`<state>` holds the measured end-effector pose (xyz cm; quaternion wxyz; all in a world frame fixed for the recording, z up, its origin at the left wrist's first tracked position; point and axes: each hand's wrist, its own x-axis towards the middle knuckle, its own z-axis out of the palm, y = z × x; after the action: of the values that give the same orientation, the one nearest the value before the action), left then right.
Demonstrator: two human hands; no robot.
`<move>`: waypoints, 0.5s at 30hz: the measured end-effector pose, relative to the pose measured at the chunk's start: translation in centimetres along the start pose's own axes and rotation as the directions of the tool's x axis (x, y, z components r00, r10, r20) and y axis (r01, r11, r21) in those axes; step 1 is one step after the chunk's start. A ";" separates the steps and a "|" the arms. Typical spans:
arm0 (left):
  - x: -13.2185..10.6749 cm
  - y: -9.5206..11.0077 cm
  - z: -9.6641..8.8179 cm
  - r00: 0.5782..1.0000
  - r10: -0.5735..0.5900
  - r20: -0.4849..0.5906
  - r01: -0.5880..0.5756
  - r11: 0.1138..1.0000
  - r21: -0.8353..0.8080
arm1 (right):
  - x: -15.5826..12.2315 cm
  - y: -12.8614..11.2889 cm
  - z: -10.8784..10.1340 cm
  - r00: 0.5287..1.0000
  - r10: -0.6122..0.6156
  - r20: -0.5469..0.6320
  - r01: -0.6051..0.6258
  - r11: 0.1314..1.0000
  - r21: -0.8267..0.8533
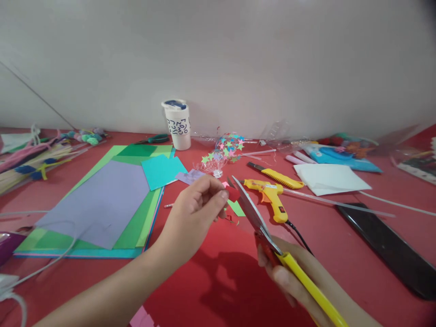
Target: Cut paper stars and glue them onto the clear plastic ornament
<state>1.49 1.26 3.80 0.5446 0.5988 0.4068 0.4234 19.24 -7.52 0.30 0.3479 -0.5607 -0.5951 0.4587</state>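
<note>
My left hand pinches a small red piece of paper between thumb and fingers. My right hand is closed round the handles of a pair of scissors with yellow and red grips. The blades point up and away, slightly parted, right beside the red paper; whether they touch it I cannot tell. Behind the hands lie a green paper scrap and a yellow hot glue gun. Several coloured paper stars stand in a cluster farther back.
Stacked coloured paper sheets cover the left side. A white cup stands at the back by the wall. To the right are a yellow utility knife, folded white paper and a black phone-like slab. Pipe cleaners lie far left.
</note>
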 end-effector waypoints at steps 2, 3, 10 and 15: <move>0.0 0.0 0.0 0.999 -0.043 0.004 0.043 0.999 -0.009 | 0.1 0.1 0.0 1.000 0.011 0.025 -0.011 1.000 -0.004; 0.1 0.0 0.0 0.998 -0.064 0.009 0.064 0.998 -0.022 | 0.1 0.2 0.0 1.000 0.009 0.020 -0.009 1.000 -0.004; 0.5 0.0 -0.3 0.991 -0.129 0.028 0.132 0.960 -0.246 | -0.2 0.5 0.3 0.999 0.028 -0.023 -0.028 1.000 0.002; 0.5 -0.2 -0.5 0.988 -0.153 0.034 0.156 0.942 -0.297 | -0.1 0.2 0.3 0.997 0.074 0.038 -0.075 0.997 0.029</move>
<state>1.16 1.91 3.67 0.6624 0.4780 0.3810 0.4330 19.08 -7.65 0.03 0.3282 -0.5687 -0.5729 0.4906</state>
